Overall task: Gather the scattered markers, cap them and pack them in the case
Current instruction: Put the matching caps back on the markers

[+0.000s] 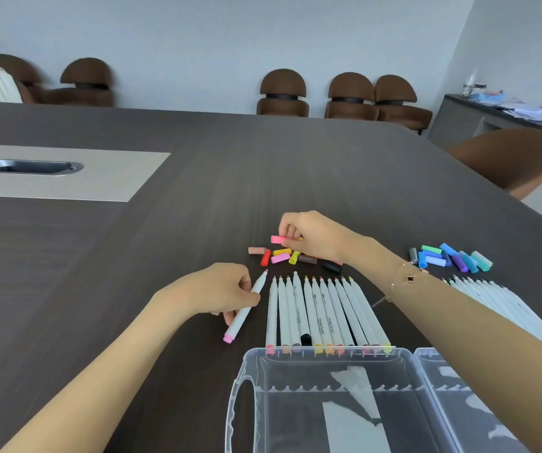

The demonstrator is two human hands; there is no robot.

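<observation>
left hand (220, 291) grips pink marker (245, 308) beside the marker row (325, 313) | right hand (309, 235) pinches pink cap (278, 239) over the cap pile (287, 255) | risk: cap goes on crooked, nib smears fingers, case (328, 400) stays empty

Table (263, 165): dark wood-grain, matt, fine streaked texture; pale smooth inset panel (106, 178) at left with a brushed-metal grommet (26, 167). Case (328, 400), lower centre: clear glossy plastic, ribbed inside, white paper scraps showing through. Markers (322, 312): smooth white plastic barrels, satin. Loose caps (282, 255): coloured plastic, slightly translucent. Chairs (282, 93) at rear: brown cloth, nubbly. Bracelet (410, 278): shiny metal chain.
</observation>
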